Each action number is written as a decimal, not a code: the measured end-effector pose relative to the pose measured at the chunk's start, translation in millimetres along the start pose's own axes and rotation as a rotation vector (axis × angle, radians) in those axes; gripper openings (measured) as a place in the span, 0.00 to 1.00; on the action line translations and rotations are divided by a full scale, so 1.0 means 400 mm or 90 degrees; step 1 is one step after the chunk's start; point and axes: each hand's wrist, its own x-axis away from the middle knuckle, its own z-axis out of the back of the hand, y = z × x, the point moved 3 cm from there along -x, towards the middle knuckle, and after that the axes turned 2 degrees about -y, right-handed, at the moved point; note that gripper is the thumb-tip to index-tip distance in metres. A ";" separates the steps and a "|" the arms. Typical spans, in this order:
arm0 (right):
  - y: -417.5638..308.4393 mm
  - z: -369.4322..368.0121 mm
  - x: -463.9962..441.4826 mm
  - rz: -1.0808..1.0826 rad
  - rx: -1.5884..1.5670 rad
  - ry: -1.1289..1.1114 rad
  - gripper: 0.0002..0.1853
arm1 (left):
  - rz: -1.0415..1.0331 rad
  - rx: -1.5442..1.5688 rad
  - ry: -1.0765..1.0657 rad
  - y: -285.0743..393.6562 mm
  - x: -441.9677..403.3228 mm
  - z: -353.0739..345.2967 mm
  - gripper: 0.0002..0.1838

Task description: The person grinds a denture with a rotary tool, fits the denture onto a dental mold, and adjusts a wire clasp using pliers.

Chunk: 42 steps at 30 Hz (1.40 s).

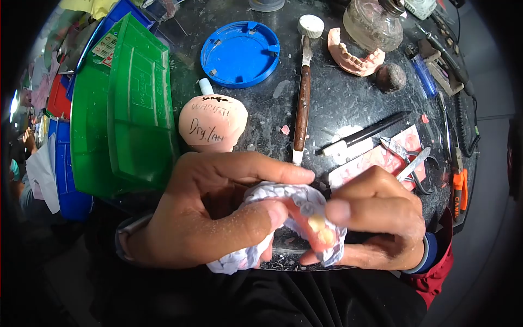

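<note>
A horseshoe-shaped dental piece (283,192) is held low in front of me, between both hands. Its rim is lumpy whitish material, with a pink inner band. On its right arm sit two yellowish teeth (321,230) and a small clear round bit. My left hand (210,212) grips the left side, thumb pressed on the inner band and index finger stretched along the far rim. My right hand (381,223) is closed at the right end, one fingertip beside the teeth and another digit underneath. The fingers partly hide the piece.
Beyond my hands lie a pink plaster model (212,125) with handwriting, a brown-handled knife (302,109), a blue round lid (239,54) and a toothed model (357,60). Green bins (139,103) stand left. Black pen (370,132), pliers (406,155) and a glass jar (376,24) are right.
</note>
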 end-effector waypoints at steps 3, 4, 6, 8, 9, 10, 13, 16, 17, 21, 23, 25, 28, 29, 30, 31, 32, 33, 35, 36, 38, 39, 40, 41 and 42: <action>-0.019 0.011 0.004 -0.011 0.002 -0.024 0.22 | 0.055 0.032 -0.038 -0.001 -0.001 0.001 0.21; -0.023 0.016 0.004 -0.014 0.006 -0.036 0.18 | 0.052 0.029 -0.042 -0.001 -0.001 0.001 0.21; -0.015 0.004 0.004 0.035 -0.023 0.005 0.15 | 0.048 0.020 -0.050 -0.001 -0.001 0.000 0.21; -0.013 -0.003 0.005 0.064 -0.036 0.034 0.13 | 0.059 0.023 -0.044 0.001 0.000 -0.002 0.21; -0.014 -0.004 0.003 0.071 -0.035 0.039 0.12 | 0.065 0.024 -0.041 0.002 0.000 -0.003 0.22; -0.016 -0.003 0.001 0.074 -0.027 0.035 0.12 | 0.066 0.024 -0.044 0.001 0.000 -0.003 0.22; -0.027 0.007 -0.005 0.082 0.007 0.006 0.12 | 0.069 0.021 -0.051 0.000 -0.001 -0.003 0.22; -0.030 0.012 -0.003 0.107 0.034 -0.012 0.12 | 0.072 0.017 -0.058 -0.001 -0.002 -0.003 0.23; -0.030 0.012 -0.003 0.122 0.043 -0.012 0.13 | 0.073 0.017 -0.061 -0.001 -0.002 -0.003 0.23; -0.021 0.002 0.001 0.179 0.047 0.045 0.13 | 0.037 0.019 -0.077 -0.007 -0.005 -0.004 0.23; -0.018 -0.001 0.004 0.196 0.033 0.069 0.12 | 0.024 0.044 -0.087 -0.006 -0.004 -0.005 0.24; -0.017 0.000 0.006 0.205 0.026 0.057 0.12 | -0.025 0.032 -0.102 -0.010 -0.007 -0.004 0.25; -0.030 0.012 0.006 0.180 0.018 -0.035 0.10 | -0.106 -0.030 -0.129 -0.020 -0.013 -0.001 0.29; -0.034 0.010 0.005 0.182 0.018 -0.035 0.09 | -0.103 -0.044 -0.137 -0.019 -0.013 -0.002 0.30; -0.035 0.010 0.004 0.188 0.017 -0.047 0.08 | -0.101 -0.059 -0.145 -0.018 -0.012 -0.003 0.31; -0.035 0.012 0.003 0.195 0.015 -0.060 0.08 | -0.109 -0.055 -0.155 -0.019 -0.013 -0.004 0.31; -0.035 0.012 0.004 0.201 0.013 -0.073 0.08 | -0.117 -0.051 -0.166 -0.023 -0.016 -0.004 0.31; -0.032 0.014 0.008 0.159 0.006 -0.058 0.10 | -0.125 -0.048 -0.177 -0.025 -0.017 -0.005 0.30; -0.029 0.014 0.016 0.095 -0.004 -0.037 0.13 | -0.156 -0.075 -0.203 -0.020 -0.020 -0.007 0.29; -0.029 0.014 0.019 0.073 -0.005 -0.031 0.15 | -0.171 -0.089 -0.216 -0.018 -0.020 -0.009 0.28; -0.032 0.015 0.017 0.070 0.008 -0.038 0.19 | -0.172 -0.056 -0.225 -0.021 -0.020 -0.013 0.27; -0.033 0.010 0.017 0.089 0.005 -0.021 0.18 | -0.179 -0.063 -0.226 -0.019 -0.019 -0.014 0.27; -0.034 0.010 0.017 0.077 -0.008 -0.032 0.17 | -0.185 -0.069 -0.226 -0.018 -0.017 -0.014 0.26; -0.038 0.013 0.015 0.066 -0.021 -0.044 0.17 | -0.181 -0.052 -0.226 -0.018 -0.016 -0.016 0.26; -0.041 0.015 0.014 0.055 -0.034 -0.055 0.16 | -0.177 -0.035 -0.226 -0.018 -0.016 -0.018 0.26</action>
